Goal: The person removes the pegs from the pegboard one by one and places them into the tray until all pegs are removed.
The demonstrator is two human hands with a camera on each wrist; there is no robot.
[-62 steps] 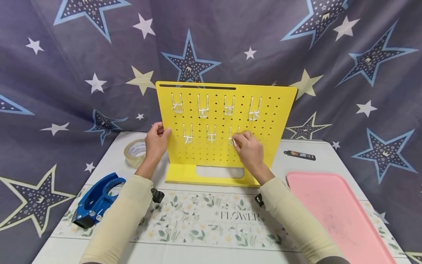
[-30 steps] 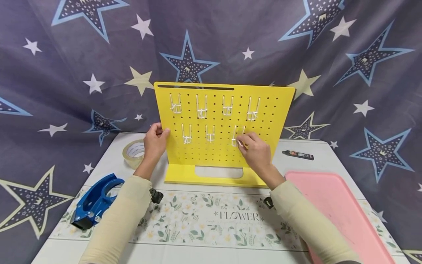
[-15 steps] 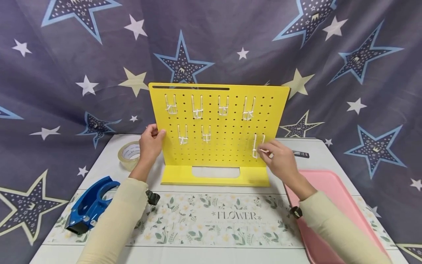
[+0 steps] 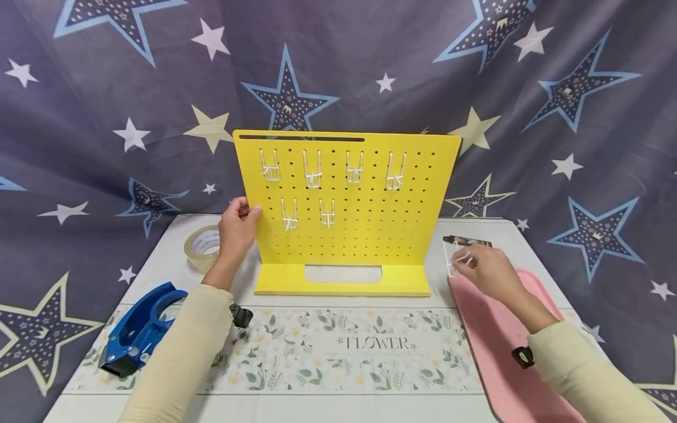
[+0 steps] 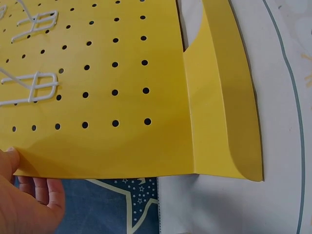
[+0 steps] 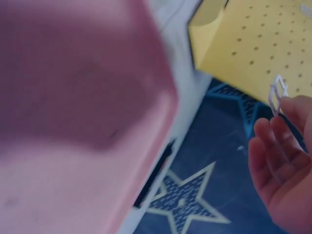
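A yellow pegboard point(image 4: 359, 235) stands upright on its base on the table. Several white wire hooks hang on it, among them one hook point(image 4: 327, 214) in the lower row and another hook point(image 5: 44, 90) close to the board's edge in the left wrist view. My left hand point(image 4: 238, 226) grips the board's left edge, thumb in front and fingers behind. My right hand point(image 4: 489, 270) is off the board, above the far end of the pink tray point(image 4: 492, 341). Between thumb and fingers it pinches a white wire hook point(image 6: 277, 95).
Left of the board lie a roll of clear tape point(image 4: 203, 247) and a blue tape dispenser point(image 4: 140, 332). Behind the right hand is a black-packaged slim item point(image 4: 471, 241). A floral runner point(image 4: 338, 352) crosses the table in front, and a star-patterned curtain point(image 4: 338, 64) hangs behind.
The right hand has taken a hook off the lower row and carried it right, from the board to above the pink tray. The left hand stays on the board's edge.
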